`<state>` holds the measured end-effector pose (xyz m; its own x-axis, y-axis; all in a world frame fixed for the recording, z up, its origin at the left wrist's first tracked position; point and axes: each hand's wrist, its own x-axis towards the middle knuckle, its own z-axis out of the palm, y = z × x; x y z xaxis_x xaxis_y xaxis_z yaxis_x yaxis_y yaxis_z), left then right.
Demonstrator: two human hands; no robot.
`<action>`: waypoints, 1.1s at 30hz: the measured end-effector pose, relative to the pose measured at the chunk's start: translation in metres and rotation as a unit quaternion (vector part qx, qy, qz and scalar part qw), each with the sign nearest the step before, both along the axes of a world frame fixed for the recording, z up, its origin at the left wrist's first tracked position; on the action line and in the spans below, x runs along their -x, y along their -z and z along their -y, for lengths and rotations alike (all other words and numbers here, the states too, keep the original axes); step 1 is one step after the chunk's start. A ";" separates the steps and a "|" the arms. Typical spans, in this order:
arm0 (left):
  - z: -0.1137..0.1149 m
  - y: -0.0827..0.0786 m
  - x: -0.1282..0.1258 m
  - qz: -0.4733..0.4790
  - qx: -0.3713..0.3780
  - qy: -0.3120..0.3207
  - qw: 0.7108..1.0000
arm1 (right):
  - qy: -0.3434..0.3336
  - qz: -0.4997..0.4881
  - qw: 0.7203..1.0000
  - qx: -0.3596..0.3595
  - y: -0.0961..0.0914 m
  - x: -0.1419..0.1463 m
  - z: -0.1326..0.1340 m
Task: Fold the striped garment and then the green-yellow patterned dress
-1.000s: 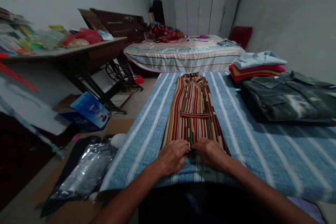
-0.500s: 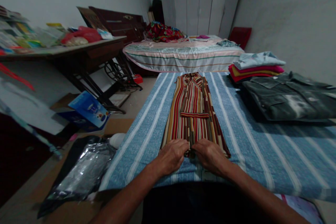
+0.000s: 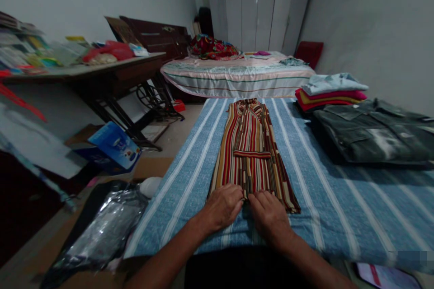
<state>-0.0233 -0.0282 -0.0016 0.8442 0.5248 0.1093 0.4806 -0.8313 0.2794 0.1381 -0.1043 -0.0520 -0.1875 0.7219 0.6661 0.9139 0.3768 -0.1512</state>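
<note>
A long garment (image 3: 252,137) with red, tan, cream and dark stripes and a crossed V neckline lies flat, neckline away from me. A striped band runs across its middle. It rests on a blue cloth with white stripes (image 3: 190,162). At its near edge, my left hand (image 3: 224,205) pinches the hem with curled fingers. Close beside it, my right hand (image 3: 269,214) grips the same hem, fingers also closed. The fingertips hide part of that edge.
To the right lie a dark grey denim jacket (image 3: 383,137) and a folded stack of clothes (image 3: 330,92). A cluttered sewing table (image 3: 129,65), a blue box (image 3: 117,144) and a plastic-wrapped bundle (image 3: 105,226) are at the left. A bed (image 3: 237,74) stands beyond.
The view has tilted up slightly, so things sit lower in the picture. My right hand has shifted a little, its wrist now nearer me; both hands stay on the hem.
</note>
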 end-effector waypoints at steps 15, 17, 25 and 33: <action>-0.005 -0.006 0.014 -0.010 0.050 -0.021 0.998 | 0.044 -0.065 0.996 -0.029 0.016 0.013 -0.018; -0.005 -0.005 0.020 -0.015 0.051 -0.039 0.998 | 0.029 -0.046 0.998 -0.032 0.016 0.007 -0.023; -0.015 -0.006 0.050 -0.013 -0.007 -0.083 0.996 | -0.061 0.016 0.998 -0.014 0.013 -0.015 -0.043; -0.026 -0.020 0.065 0.079 -0.051 -0.078 0.993 | -0.047 0.010 0.996 0.075 -0.015 -0.018 -0.046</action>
<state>-0.0885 -0.0023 0.0181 0.7224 0.6267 0.2922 0.5619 -0.7783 0.2802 0.1563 -0.0582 -0.0365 -0.2706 0.7915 0.5480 0.8792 0.4350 -0.1943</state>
